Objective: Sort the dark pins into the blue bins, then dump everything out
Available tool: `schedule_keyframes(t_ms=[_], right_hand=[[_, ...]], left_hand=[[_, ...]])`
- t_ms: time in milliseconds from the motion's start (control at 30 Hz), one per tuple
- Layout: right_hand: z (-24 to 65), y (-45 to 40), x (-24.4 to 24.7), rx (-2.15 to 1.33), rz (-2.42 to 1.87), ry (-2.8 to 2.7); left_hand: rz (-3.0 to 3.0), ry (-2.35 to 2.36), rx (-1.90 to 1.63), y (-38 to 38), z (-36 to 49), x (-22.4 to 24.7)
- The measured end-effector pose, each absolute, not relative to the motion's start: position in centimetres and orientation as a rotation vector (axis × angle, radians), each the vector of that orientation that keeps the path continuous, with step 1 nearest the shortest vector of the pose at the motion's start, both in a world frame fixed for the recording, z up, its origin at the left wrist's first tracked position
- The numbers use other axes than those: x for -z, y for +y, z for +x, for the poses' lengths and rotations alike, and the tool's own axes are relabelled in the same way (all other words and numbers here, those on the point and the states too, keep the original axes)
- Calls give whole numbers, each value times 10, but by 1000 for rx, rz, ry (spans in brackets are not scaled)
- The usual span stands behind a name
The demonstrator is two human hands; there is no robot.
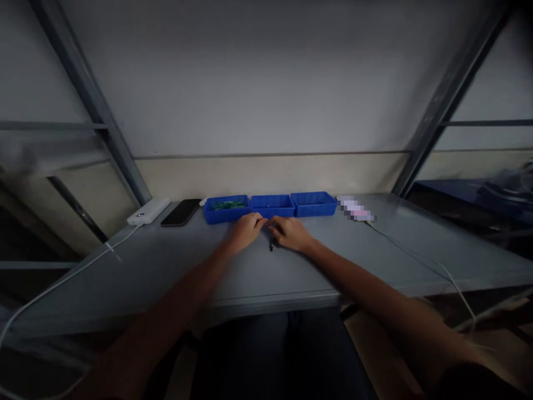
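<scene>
My left hand point(248, 229) is closed in a pinch just in front of the blue bins, its fingertips on something too small to make out. Close beside it, my right hand point(289, 232) is also closed, fingers curled, with its fingertips nearly meeting the left ones. A small dark piece point(271, 245) shows under the right fingers, near the tabletop; I cannot tell whether it is held or lying there. Behind the hands stand a left blue bin point(227, 216) with green pieces point(228, 205) in it, a middle blue bin point(272, 211) and a right blue bin point(315, 210).
On the grey table point(266, 280), a white power bank point(149, 211) with a cable and a dark phone point(181, 213) lie left of the bins. At right lies a blurred-out phone-like object point(356, 209) with a white cable point(416, 256). Metal posts frame the table's back.
</scene>
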State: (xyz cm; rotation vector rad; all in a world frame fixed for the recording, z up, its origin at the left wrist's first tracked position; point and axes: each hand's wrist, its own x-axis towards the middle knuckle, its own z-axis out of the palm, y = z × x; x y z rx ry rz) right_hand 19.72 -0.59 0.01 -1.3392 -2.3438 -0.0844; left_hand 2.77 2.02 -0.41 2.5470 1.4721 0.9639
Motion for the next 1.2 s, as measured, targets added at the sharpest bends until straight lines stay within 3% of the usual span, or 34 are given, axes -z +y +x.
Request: schedule_keyframes(t_ms=[1200], right_hand=[[207, 4, 2, 19, -1348, -2192]], left_hand=[[2499, 1434, -1018, 16, 26, 3]])
